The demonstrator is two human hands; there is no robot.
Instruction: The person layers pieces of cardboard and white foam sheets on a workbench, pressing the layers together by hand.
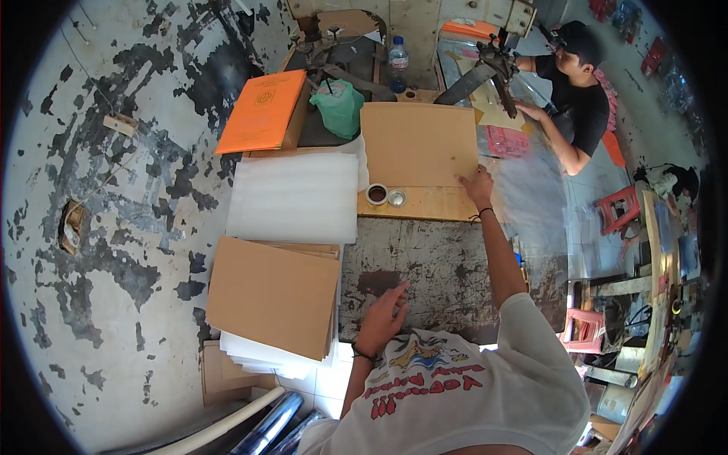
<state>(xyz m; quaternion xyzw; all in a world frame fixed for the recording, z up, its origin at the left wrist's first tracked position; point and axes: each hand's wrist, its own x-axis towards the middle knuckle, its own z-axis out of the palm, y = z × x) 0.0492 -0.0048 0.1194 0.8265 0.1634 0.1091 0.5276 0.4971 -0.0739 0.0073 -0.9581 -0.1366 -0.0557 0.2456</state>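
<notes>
A flat brown cardboard sheet [417,144] lies at the far side of the workbench, over a wooden board [440,203]. My right hand [476,184], arm stretched out, has hold of the sheet's near right corner, thumb on top. My left hand [385,315] rests low over the worn dark tabletop [409,250], close to my body. Its fingers are stretched out and nothing shows in them. On the wooden board, just below the sheet, stand a small open tub with dark contents [377,194] and a round silvery lid or tin [396,198].
White foam sheets [292,197] and a stack of brown cardboard sheets [273,292] lie at left. Behind are an orange stack [262,112], a green plastic bag [337,106] and a water bottle [398,64]. A co-worker [580,98] works at far right. Red stools [618,211] stand at right.
</notes>
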